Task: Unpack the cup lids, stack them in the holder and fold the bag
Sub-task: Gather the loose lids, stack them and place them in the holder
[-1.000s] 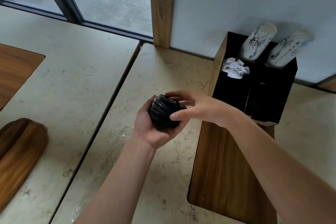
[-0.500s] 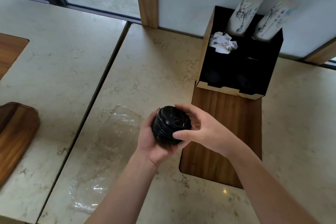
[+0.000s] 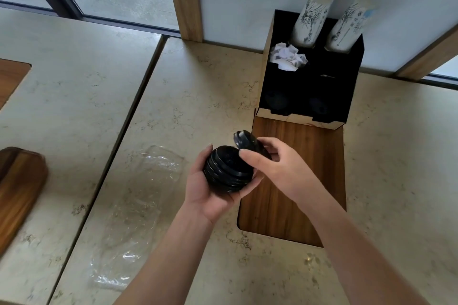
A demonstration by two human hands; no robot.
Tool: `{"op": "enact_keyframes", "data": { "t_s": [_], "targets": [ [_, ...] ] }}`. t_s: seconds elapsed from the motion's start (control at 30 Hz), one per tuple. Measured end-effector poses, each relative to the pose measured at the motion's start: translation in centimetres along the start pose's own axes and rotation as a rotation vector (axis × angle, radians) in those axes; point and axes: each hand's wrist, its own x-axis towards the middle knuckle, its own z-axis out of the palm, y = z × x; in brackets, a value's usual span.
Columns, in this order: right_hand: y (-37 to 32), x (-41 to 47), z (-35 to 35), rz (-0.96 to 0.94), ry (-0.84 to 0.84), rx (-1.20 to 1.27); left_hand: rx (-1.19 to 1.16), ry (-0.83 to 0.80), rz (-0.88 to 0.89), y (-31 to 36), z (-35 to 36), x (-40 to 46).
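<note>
Black lids held above the counter, one tilted off the stack.

The lid stack point(image 3: 226, 169) sits in the left hand point(image 3: 208, 190), fingers curled beneath and mostly hidden; the right hand point(image 3: 280, 168) pinches the single lid point(image 3: 245, 142). The clear bag point(image 3: 138, 205) lies flat, faint; the holder point(image 3: 307, 86) interior is too dark to read.

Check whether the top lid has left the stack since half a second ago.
Yes. The right hand has lifted the top lid off the stack in the left hand, tilted toward the black holder.
</note>
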Motion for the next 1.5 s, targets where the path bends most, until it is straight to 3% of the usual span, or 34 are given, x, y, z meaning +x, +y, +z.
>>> {"op": "enact_keyframes", "data": {
  "t_s": [0.27, 0.37, 0.67, 0.93, 1.27, 1.4, 1.5],
  "targets": [
    [-0.9, 0.6, 1.1, 0.043, -0.039, -0.167, 0.139, 0.102, 0.067, -0.7, 1.4, 0.5],
    [-0.9, 0.5, 0.9, 0.066, -0.1, -0.128, 0.188, 0.131, 0.07, -0.9, 1.8, 0.7],
    [-1.2, 0.4, -0.5, -0.085, -0.261, -0.071, 0.34, 0.141, 0.016, -1.4, 2.5, 0.7],
    [0.0, 0.1, -1.4, -0.132, -0.19, -0.035, 0.371, -0.057, 0.065, -2.0, 2.8, -0.3],
    [0.0, -1.3, -3.0, -0.145, -0.058, 0.345, 0.327, -0.13, 0.01, -2.3, 4.3, -1.2],
    [-0.9, -1.7, -4.7, -0.108, -0.081, 0.678, 0.272, -0.13, -0.053, -2.7, 4.5, -1.0],
    [-1.1, -2.0, -5.7, -0.103, -0.119, 0.711, 0.222, -0.112, -0.08, -3.2, 4.6, -0.7]
  ]
}}
